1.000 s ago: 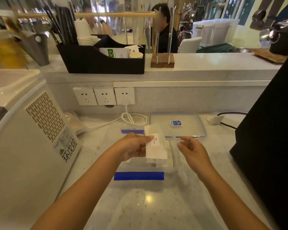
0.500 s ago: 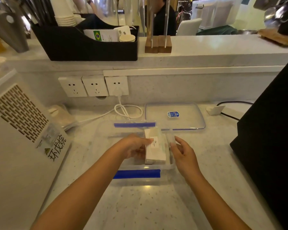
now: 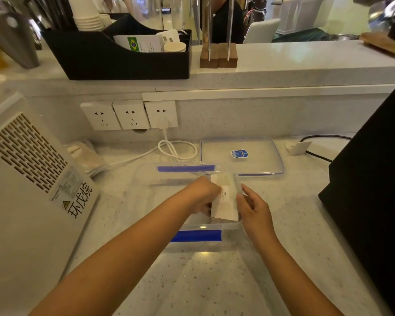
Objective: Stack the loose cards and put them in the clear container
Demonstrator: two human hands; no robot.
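A stack of white cards [image 3: 225, 201] stands tilted inside the clear container [image 3: 198, 244], at its right end. The container has blue clip flaps on its near and far sides. My left hand [image 3: 203, 193] grips the stack's left edge from inside the container. My right hand [image 3: 252, 207] rests against the container's right wall beside the cards, fingers curled around it. The lower part of the stack is hidden behind the container's rim and my hands.
The container's clear lid [image 3: 242, 156] lies behind it on the counter. A white machine [image 3: 27, 185] stands to the left, a black appliance [image 3: 374, 190] to the right. A coiled white cable [image 3: 176, 149] hangs from the wall sockets [image 3: 130, 115].
Both hands moved down and together. The card stack went from above the container into its right end, and my right hand closed in on the container's right wall.
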